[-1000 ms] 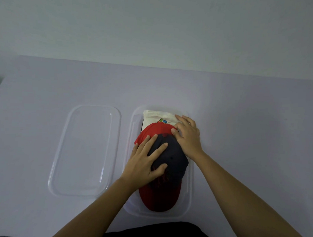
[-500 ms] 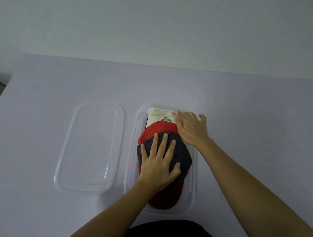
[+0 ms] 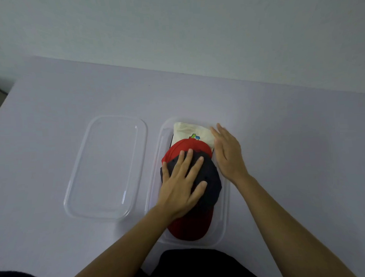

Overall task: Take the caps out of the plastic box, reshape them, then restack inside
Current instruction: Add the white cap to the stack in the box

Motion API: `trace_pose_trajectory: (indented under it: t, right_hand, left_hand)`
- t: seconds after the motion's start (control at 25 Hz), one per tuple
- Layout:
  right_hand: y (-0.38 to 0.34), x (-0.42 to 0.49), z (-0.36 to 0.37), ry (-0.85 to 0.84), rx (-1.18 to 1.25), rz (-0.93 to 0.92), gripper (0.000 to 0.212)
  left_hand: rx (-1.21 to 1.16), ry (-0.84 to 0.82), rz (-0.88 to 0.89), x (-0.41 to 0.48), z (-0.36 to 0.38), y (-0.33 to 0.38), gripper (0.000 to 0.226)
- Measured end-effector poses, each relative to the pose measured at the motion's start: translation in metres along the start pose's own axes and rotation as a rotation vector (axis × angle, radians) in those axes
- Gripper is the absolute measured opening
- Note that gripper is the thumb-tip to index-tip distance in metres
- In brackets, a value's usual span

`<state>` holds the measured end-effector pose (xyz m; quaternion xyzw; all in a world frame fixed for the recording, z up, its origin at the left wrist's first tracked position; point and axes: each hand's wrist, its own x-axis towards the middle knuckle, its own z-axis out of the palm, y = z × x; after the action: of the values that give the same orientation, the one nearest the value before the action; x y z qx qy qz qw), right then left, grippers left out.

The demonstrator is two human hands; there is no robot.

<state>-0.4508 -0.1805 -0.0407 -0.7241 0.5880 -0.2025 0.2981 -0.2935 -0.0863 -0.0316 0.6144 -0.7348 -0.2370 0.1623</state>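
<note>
A clear plastic box (image 3: 227, 209) stands on the table in front of me with three caps stacked in it. A cream cap (image 3: 187, 132) with a small coloured logo lies at the far end. A red cap (image 3: 191, 227) overlaps it, and a dark navy cap (image 3: 210, 178) lies on top. My left hand (image 3: 180, 185) rests flat on the navy cap with fingers spread. My right hand (image 3: 227, 152) is edge-on along the box's right side, fingers straight and together, beside the caps and holding nothing.
The box's clear lid (image 3: 108, 168) lies flat on the table just left of the box. The lilac table (image 3: 292, 155) runs back to a pale wall. Dark clothing shows at the bottom edge.
My right hand has come off the red cap's crown and shifted right to the box's side, turning edge-on. My left hand has flattened and slid to the middle of the navy cap.
</note>
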Motion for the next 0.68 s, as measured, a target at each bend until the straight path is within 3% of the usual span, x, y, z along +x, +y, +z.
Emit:
trace_pose_trajectory:
  t: [0.12, 0.2, 0.28, 0.36, 0.56, 0.68]
  right_hand:
    - [-0.003, -0.052, 0.003, 0.105, 0.237, 0.188, 0.049]
    - [-0.006, -0.085, 0.008, 0.127, 0.313, 0.32, 0.048]
    - [-0.011, -0.109, 0.018, 0.081, 0.354, 0.418, 0.052]
    - [-0.017, -0.121, 0.029, 0.04, 0.402, 0.493, 0.053]
    - [-0.021, -0.122, 0.036, 0.054, 0.337, 0.562, 0.048]
    - [-0.02, -0.122, 0.036, 0.068, 0.341, 0.553, 0.047]
  left_hand:
    - [-0.105, 0.302, -0.076, -0.01, -0.045, -0.034, 0.058]
    - [-0.023, 0.475, -0.391, -0.019, -0.068, -0.091, 0.056]
    - [-0.026, 0.412, -0.898, -0.032, -0.08, -0.149, 0.074]
    - [-0.032, 0.257, -1.181, -0.046, -0.08, -0.18, 0.097]
    - [-0.066, 0.202, -1.239, -0.048, -0.087, -0.201, 0.105]
    - [-0.3, 0.284, -1.224, -0.054, -0.105, -0.202, 0.09]
